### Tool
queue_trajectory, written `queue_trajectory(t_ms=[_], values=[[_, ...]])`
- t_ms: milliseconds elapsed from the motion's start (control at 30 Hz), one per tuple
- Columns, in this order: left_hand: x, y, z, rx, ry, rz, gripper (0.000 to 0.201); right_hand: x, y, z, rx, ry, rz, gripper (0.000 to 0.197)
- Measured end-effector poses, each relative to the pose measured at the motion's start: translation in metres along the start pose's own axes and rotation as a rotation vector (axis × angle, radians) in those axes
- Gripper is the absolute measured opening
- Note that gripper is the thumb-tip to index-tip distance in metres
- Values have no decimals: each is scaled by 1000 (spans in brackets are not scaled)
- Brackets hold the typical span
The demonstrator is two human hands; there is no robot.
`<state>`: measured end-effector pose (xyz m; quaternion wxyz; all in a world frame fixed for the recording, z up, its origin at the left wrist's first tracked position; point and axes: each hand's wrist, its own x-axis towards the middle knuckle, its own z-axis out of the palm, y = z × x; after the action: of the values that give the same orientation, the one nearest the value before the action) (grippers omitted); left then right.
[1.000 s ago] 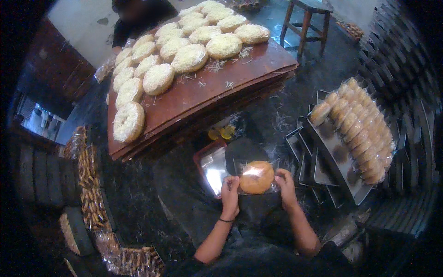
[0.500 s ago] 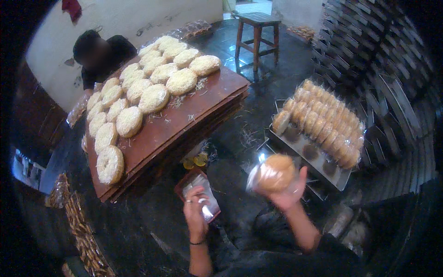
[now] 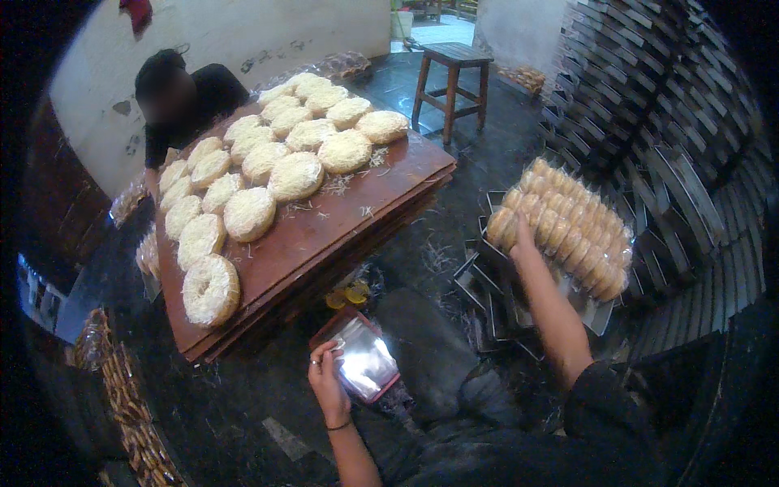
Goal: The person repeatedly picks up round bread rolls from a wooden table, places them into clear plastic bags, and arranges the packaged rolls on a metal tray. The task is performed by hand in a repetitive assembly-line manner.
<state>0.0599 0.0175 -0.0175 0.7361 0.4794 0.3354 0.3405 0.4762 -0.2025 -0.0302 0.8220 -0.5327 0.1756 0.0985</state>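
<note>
At the tray's near-left end, my right hand (image 3: 522, 237) grips a plastic-wrapped round bread (image 3: 502, 230), its fingers partly hidden among the loaves. Rows of similar wrapped breads (image 3: 572, 223) stand on edge in the metal tray (image 3: 602, 318). Low in front of me lies a stack of clear plastic bags (image 3: 367, 357) on a reddish-brown base. My left hand (image 3: 328, 385) is at the stack's left edge, fingertips pinched on a bag there. To the left, round breads topped with grated cheese (image 3: 295, 176) cover a stack of brown boards (image 3: 324, 243).
Across the boards sits another person (image 3: 191, 97) in dark clothes. A wooden stool (image 3: 451, 85) stands at the back. Many metal trays (image 3: 633, 89) are piled along the right. Packed goods (image 3: 138, 398) line the floor at left, and yellow round things (image 3: 347, 295) lie under the boards.
My right hand has carried the wrapped bread forward and right, from above the floor to the tray's row end. My left hand has shifted from over the bags to their left edge.
</note>
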Motion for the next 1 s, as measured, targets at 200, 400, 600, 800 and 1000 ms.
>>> queue_trajectory(t_ms=[200,400,600,800,1000], values=[[-5,-4,-3,14,-15,6,17,34,0,-9,-73,28,-3,68],[-14,3,-25,97,41,22,18,-2,4,2,251,-166,-139,57],[-25,0,-46,162,113,-31,19,-176,73,54,-355,-406,-829,46],[-40,-17,-69,598,3,-19,21,-194,292,118,-1384,-1376,-358,50],[-57,-25,-79,748,-30,-7,21,-174,409,66,-1856,-1725,-745,77]])
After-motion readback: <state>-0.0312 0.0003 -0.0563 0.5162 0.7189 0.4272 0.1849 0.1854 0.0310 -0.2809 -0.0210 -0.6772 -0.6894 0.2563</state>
